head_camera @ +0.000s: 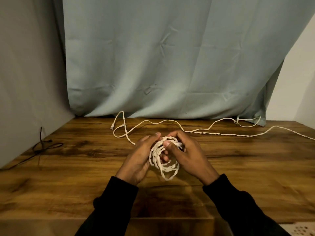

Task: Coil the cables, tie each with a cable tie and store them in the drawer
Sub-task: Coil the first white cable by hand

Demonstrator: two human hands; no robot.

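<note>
Gripping a white cable coil between them, the left hand and right hand curl round its loops above the counter; uncoiled cable trails beyond the right hand.

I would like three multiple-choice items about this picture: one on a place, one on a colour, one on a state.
1. Where does the dark cable lie?
A. on the table's left side
B. on the right side
C. in the hands

2. What colour is the cable being coiled?
A. black
B. white
C. red

3. How far is the white cable coiled?
A. fully
B. partly
C. not at all

Answers:
1 A: it sits by the left wall.
2 B: the coil is white.
3 B: the left hand and right hand hold loops, while a long loose length lies on the table.
</note>
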